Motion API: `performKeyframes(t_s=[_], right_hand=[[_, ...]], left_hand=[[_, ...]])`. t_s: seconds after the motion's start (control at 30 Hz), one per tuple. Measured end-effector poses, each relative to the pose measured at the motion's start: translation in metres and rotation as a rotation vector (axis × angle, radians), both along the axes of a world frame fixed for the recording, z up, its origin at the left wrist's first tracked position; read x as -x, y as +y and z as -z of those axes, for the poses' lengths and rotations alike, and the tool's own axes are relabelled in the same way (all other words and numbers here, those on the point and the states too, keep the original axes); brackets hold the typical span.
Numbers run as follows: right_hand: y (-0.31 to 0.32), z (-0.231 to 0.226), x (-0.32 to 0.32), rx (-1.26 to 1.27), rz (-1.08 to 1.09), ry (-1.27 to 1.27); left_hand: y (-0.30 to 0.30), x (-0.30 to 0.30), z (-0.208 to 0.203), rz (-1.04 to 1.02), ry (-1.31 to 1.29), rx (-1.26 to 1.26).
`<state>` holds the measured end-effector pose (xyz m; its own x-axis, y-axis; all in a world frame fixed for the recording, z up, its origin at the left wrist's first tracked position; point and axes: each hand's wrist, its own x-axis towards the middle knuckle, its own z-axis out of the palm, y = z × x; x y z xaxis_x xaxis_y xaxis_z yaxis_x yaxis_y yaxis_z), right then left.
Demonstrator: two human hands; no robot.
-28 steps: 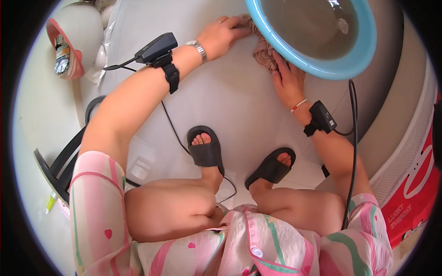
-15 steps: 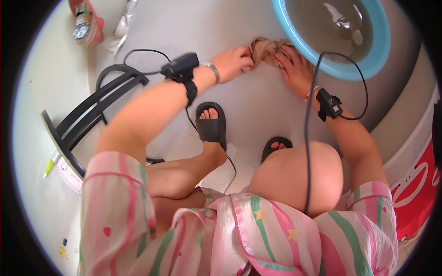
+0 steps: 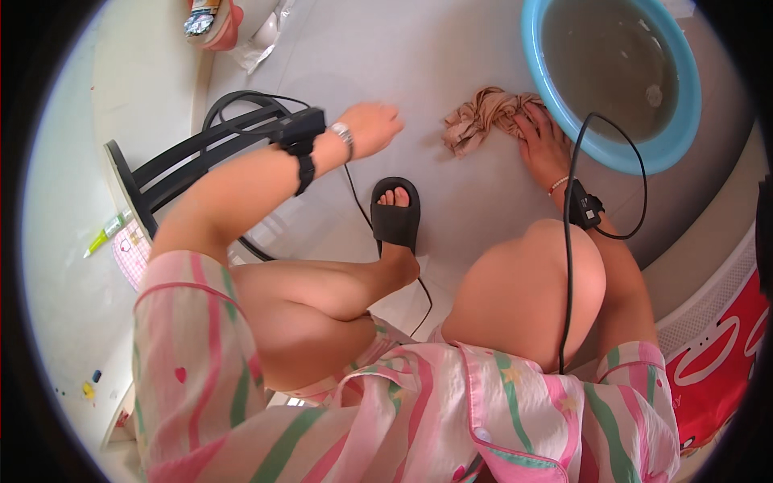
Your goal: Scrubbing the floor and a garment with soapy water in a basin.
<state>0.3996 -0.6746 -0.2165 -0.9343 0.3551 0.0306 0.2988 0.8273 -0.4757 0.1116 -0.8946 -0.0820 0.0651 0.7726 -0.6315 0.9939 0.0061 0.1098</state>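
The right hand (image 3: 543, 137) lies flat on the floor (image 3: 451, 56), fingers spread, pressing the right end of a crumpled beige cloth (image 3: 483, 117). The cloth lies just beside the blue basin (image 3: 676, 145), which holds murky water. The left hand (image 3: 372, 127) is released and empty, apart from the cloth, to its left. A black slipper (image 3: 396, 213) is nearer.

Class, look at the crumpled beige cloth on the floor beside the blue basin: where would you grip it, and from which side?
Grip the crumpled beige cloth at its bunched left end, coming from above on the left. That end lies free on the floor, while the right hand presses the other end beside the blue round plastic basin.
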Motion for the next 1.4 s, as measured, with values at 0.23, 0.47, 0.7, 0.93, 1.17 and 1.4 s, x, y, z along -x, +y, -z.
performKeyframes(t_s=[0.23,0.47,0.7,0.93,1.17,1.4], right_hand=[[-0.001,-0.002,0.009,0.007,-0.035,0.050],[-0.002,-0.004,0.003,-0.013,-0.021,-0.038],[-0.003,0.008,0.007,-0.026,-0.030,0.037],[-0.015,0.000,0.010,-0.035,-0.020,0.020],[-0.014,0.004,-0.003,-0.014,-0.030,-0.014],[-0.011,0.004,-0.018,0.003,-0.054,0.071]], left_hand=[[-0.148,-0.002,0.011,0.399,-0.057,-0.017],[-0.251,-0.070,0.034,0.095,0.057,0.257],[-0.269,-0.127,0.074,-1.040,0.309,-0.283],[-0.275,-0.105,0.071,-1.843,0.020,0.293],[-0.309,-0.179,-0.047,-1.092,0.260,0.242],[-0.436,-0.326,-0.234,-1.144,-0.199,0.790]])
